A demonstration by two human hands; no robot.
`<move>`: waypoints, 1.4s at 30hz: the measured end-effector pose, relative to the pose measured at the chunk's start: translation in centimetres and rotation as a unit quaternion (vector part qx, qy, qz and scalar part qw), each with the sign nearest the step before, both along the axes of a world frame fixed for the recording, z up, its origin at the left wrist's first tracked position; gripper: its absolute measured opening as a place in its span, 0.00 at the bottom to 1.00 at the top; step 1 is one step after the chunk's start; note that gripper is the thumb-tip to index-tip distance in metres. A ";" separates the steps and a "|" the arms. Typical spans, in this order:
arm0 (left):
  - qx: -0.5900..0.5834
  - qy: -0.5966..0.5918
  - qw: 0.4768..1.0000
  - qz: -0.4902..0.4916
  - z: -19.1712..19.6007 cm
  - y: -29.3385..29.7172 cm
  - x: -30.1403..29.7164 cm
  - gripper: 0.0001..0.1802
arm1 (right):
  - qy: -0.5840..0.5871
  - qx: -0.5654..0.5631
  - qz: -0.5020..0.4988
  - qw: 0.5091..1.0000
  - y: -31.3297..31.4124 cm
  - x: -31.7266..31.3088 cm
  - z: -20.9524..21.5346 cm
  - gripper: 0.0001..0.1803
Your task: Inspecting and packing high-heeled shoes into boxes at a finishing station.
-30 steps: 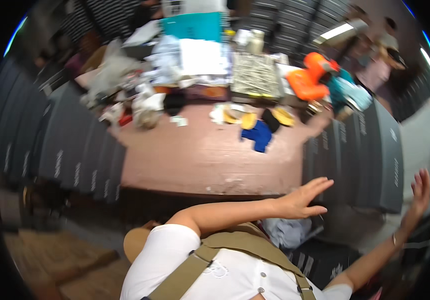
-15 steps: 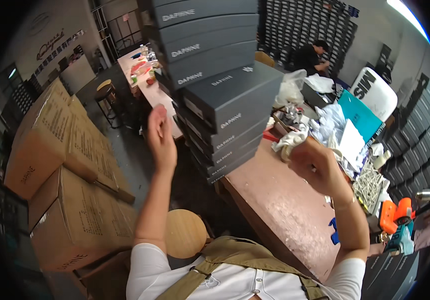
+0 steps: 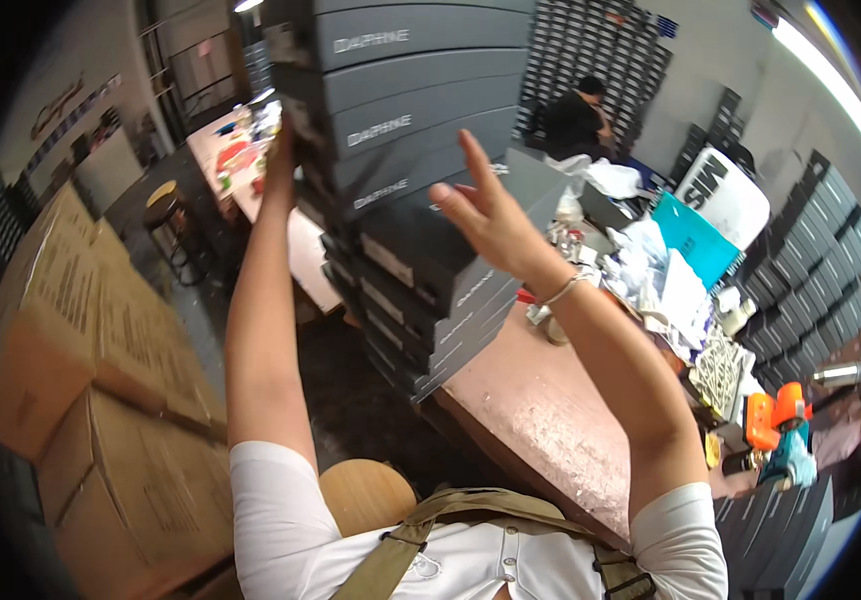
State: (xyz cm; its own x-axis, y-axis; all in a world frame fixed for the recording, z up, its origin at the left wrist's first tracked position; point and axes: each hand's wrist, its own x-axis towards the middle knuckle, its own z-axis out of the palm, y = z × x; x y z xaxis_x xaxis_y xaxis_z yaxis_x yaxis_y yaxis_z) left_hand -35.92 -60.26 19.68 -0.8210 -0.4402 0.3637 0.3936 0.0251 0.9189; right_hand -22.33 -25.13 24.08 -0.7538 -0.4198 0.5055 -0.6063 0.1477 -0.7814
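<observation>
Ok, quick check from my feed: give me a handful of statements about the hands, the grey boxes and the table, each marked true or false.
1. The left hand is up against the left side of the stack of grey boxes. True.
2. The right hand is closed in a fist around a tool. False: its fingers are spread open, raised in front of the stack, and it holds nothing.
3. Brown cardboard cartons stand on the person's left. True.
4. The grey boxes lie scattered singly on the floor. False: they are piled in a tall stack at the end of the reddish table.
5. An orange power tool lies at the table's far right. True.
</observation>
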 end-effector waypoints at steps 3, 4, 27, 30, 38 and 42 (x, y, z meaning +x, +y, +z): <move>-0.021 -0.045 0.997 -0.066 1.8 1.9 2.5 0.45 | 0.059 -0.002 -0.009 0.998 0.7 -1.0 -0.3 0.50; -0.041 -0.046 0.995 -0.078 2.0 2.7 3.5 0.45 | 0.054 -0.003 -0.007 0.999 1.0 -0.7 0.1 0.51; 0.149 0.090 0.979 -0.101 3.5 13.6 6.5 0.38 | 0.156 -0.008 -0.037 0.987 -1.3 4.4 -1.1 0.49; 0.077 0.135 0.981 -0.113 2.7 12.5 5.1 0.38 | 0.173 0.015 -0.032 0.984 1.2 4.9 1.2 0.42; -0.020 0.079 0.997 -0.005 3.4 11.8 8.3 0.37 | 0.655 0.114 -0.252 0.703 2.2 3.8 25.5 0.27; -0.069 0.140 0.988 0.006 2.2 15.3 9.0 0.34 | 0.638 0.466 -0.331 0.516 -0.7 5.5 32.3 0.29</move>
